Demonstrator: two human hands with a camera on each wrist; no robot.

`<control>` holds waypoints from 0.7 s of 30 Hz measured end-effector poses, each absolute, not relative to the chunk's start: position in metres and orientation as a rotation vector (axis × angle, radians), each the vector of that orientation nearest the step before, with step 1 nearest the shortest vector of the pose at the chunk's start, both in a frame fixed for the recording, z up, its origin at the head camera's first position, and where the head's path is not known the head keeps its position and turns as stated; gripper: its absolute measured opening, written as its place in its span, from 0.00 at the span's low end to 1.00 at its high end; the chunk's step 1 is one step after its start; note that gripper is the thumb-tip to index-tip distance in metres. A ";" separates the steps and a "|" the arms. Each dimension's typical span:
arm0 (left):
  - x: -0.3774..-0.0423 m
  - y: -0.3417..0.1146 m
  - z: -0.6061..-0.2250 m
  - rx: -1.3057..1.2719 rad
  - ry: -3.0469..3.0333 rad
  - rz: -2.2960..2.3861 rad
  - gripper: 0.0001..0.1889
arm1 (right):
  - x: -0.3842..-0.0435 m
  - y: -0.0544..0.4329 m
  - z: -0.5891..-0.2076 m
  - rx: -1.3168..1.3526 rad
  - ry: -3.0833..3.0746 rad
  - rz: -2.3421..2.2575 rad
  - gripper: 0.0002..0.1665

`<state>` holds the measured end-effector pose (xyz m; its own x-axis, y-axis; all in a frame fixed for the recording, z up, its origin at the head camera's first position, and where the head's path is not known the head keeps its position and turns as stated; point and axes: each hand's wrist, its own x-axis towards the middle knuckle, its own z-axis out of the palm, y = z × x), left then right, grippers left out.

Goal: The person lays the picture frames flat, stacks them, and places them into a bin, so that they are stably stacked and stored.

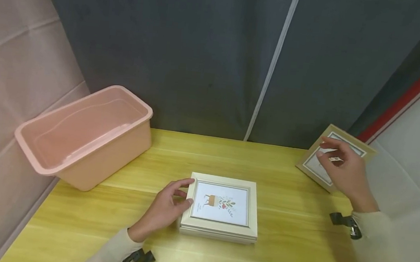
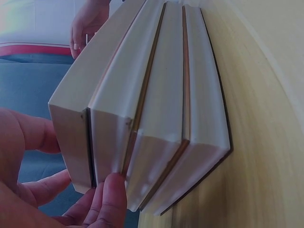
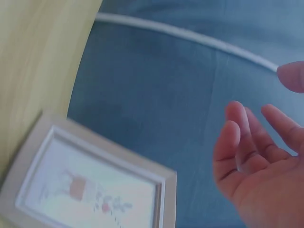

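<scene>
A stack of several cream picture frames (image 1: 219, 228) lies on the table, the top one showing a print of a potted plant. At the stack's left side is my left hand (image 1: 165, 207), its fingertips touching the edges of the frames (image 2: 156, 156). My right hand (image 1: 346, 169) is raised at the right with fingers loosely bent and nothing between them. Behind it in the head view, a tan picture frame (image 1: 312, 169) leans at the back right. The right wrist view shows that frame (image 3: 90, 142) apart from the right hand (image 3: 266, 166).
A pink plastic bin (image 1: 105, 154) stands at the back left, its inside bare. A dark curtain (image 1: 186, 60) with a pale strip (image 1: 274, 65) hangs behind the yellow wooden table (image 1: 279, 240). White walls border both sides, with a red band (image 1: 418, 89) at the right.
</scene>
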<state>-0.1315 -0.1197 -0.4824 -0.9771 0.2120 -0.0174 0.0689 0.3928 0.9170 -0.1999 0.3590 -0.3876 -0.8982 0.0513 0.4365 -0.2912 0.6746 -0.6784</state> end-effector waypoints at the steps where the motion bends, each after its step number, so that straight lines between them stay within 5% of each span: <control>1: -0.132 -0.120 -0.482 0.257 2.509 1.642 0.28 | -0.202 0.364 -0.386 0.180 -2.469 1.097 0.26; 21: -0.135 -0.119 -0.483 0.262 2.471 1.656 0.28 | -0.233 0.452 -0.377 -0.218 -2.561 0.950 0.30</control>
<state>-0.1345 -0.1190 -0.4832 -0.9727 0.2300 -0.0315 0.0583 0.3732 0.9259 -0.2325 0.4524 -0.3772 -0.9084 0.2785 0.3120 0.0075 0.7568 -0.6536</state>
